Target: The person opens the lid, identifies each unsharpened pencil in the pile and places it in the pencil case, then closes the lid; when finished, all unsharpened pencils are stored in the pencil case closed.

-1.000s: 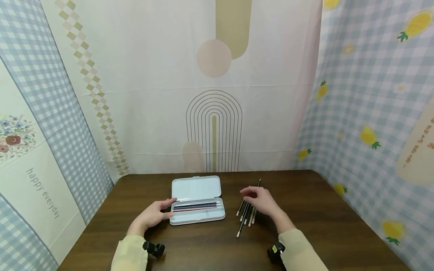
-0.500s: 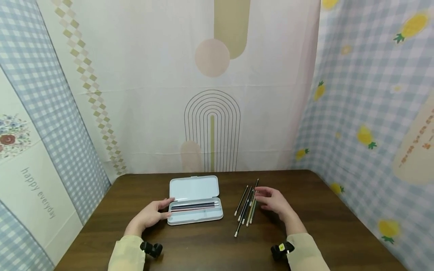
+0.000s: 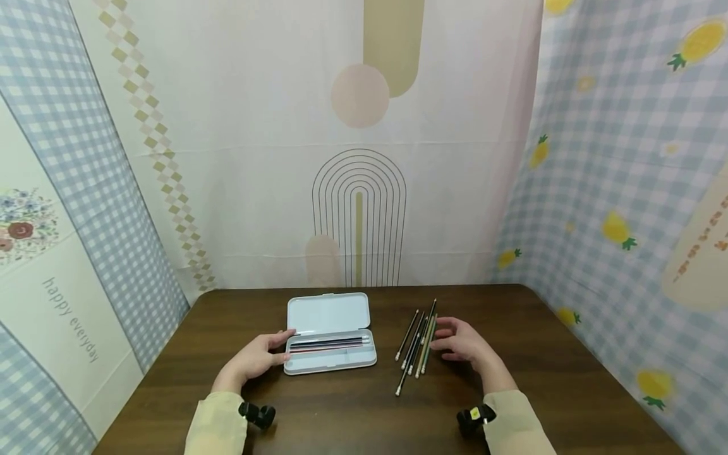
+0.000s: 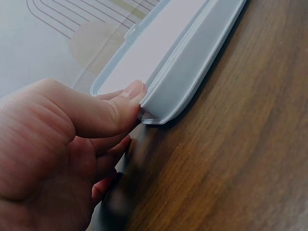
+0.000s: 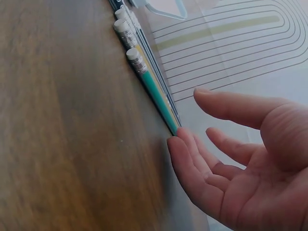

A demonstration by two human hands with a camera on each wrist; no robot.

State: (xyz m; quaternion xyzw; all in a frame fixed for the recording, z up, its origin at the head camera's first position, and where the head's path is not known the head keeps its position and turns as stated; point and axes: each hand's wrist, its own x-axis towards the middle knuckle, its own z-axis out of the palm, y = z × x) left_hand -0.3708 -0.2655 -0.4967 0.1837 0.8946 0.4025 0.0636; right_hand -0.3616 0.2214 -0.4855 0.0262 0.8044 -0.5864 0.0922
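Observation:
A pale blue pencil case [image 3: 358,362] lies with its lid [image 3: 328,313] raised behind it; several pencils [image 3: 328,344] rest in its back compartment. My left hand [image 3: 254,363] grips the left end of the case, thumb at the near side and index finger by the hinge. In the left wrist view the thumb [image 4: 108,115] presses the case's corner. Right of the case, several loose pencils [image 3: 411,354] lie fanned out, eraser ends toward me. Beside them, my right hand [image 3: 463,344] has loosely bent, spread fingers and holds nothing. Its fingertips are at the green pencil [image 5: 156,98]; contact is unclear.
The brown wooden table [image 3: 341,417] extends round both things. Printed cloths hang behind [image 3: 256,208] and at both sides. A small black wrist camera [image 3: 257,415] sits on the left sleeve, another [image 3: 476,417] on the right.
My right hand has moved from above the loose pencils to their right side, uncovering them. The left hand stays on the case.

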